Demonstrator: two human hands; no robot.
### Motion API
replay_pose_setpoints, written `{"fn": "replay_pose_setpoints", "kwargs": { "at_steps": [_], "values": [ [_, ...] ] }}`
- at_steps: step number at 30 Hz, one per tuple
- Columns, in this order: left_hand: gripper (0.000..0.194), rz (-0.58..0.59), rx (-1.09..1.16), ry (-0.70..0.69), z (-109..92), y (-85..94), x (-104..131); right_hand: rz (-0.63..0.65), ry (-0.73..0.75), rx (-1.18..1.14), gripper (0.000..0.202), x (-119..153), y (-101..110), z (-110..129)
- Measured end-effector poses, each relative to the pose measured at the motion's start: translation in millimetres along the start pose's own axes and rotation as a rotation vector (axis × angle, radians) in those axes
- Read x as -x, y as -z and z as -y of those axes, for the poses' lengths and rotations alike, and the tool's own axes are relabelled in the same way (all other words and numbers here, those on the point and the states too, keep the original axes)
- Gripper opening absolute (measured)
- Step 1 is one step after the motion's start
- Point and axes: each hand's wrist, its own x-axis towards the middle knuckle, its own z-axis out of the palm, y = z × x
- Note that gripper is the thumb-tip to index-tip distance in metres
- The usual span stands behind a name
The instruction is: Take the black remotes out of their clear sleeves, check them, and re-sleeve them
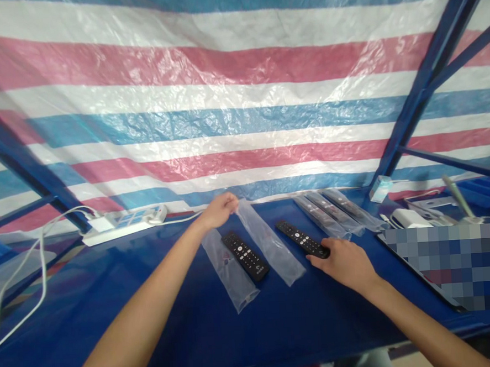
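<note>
My left hand (pixel 221 208) is closed on the top end of a clear plastic bag (pixel 269 243), which lies flat on the blue table (pixel 187 331). With fingers and thumb on its lower end, my right hand (pixel 345 260) grips a black remote (pixel 298 236) just right of that bag. A second black remote (pixel 245 255) lies left of the bag, partly over another clear bag (pixel 229 273). Several bagged remotes (pixel 333 211) rest side by side at the back, beyond my right hand.
A white power strip (pixel 125 225) with cables sits at the back left. On the right are a small box (pixel 380 189), a white charger (pixel 409 218), a dark-edged flat object, partly blurred, and a blue tray (pixel 484 191). Blue metal posts flank the striped sheet (pixel 241 117).
</note>
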Motion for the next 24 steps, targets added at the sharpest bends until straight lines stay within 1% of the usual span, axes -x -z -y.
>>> {"fn": "replay_pose_setpoints", "kwargs": {
  "at_steps": [2,4,8,10,12,14,16,17,19,21,24],
  "values": [
    [0.018,0.007,-0.063,0.040,14,-16.5,2,-0.005,0.029,-0.011,0.032,-9,-2,8],
    [0.019,-0.004,-0.107,0.063,24,-23.5,4,-0.012,0.061,-0.021,0.032,-18,-6,16],
    [0.017,-0.022,-0.217,0.121,36,-26.1,9,-0.011,0.143,-0.037,0.032,-27,-12,36],
    [0.016,-0.030,-0.272,0.152,39,-26.0,13,-0.016,0.194,-0.053,0.037,-27,-13,42],
    [0.015,-0.036,-0.318,0.179,41,-23.9,18,-0.062,0.214,-0.061,0.041,-25,-11,40],
    [0.016,-0.041,-0.352,0.193,41,-19.5,23,-0.149,0.159,-0.012,0.042,-23,-6,30],
    [0.019,-0.054,-0.404,0.194,39,-14.1,28,-0.231,0.040,0.099,0.039,-22,0,14],
    [0.021,-0.059,-0.434,0.187,37,-11.9,29,-0.249,-0.023,0.159,0.037,-22,3,5],
    [0.023,-0.061,-0.486,0.157,29,-10.3,31,-0.223,-0.112,0.235,0.033,-26,6,-12],
    [0.023,-0.057,-0.497,0.111,16,-13.8,31,-0.131,-0.113,0.236,0.026,-31,6,-21],
    [0.023,-0.048,-0.469,0.025,-12,-27.3,28,-0.015,0.006,0.175,0.021,-37,1,-20]
  ]
}}
